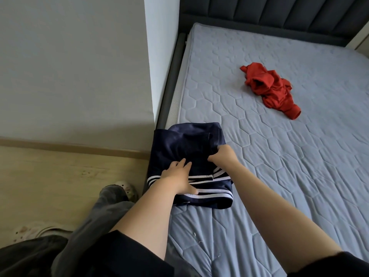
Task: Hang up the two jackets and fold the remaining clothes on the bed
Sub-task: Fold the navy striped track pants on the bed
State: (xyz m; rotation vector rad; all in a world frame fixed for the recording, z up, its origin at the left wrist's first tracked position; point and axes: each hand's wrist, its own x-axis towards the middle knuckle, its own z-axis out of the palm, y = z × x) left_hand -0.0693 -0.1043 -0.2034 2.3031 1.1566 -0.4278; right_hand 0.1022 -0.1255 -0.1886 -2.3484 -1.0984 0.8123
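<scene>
navy shorts sit mid-frame at the mattress edge. our left hand presses flat, fingers spread; right hand pinches the fabric. we'd smooth the fold before grabbing the red shirt upper right.

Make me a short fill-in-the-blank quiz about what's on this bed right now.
1. The crumpled garment lying apart on the mattress is ____ in colour.
2. The navy garment has ____ stripes.
3. The left hand presses ____ fingers on the navy garment.
4. The right hand ____ its fabric.

Missing words: red; white; flat; pinches
</scene>
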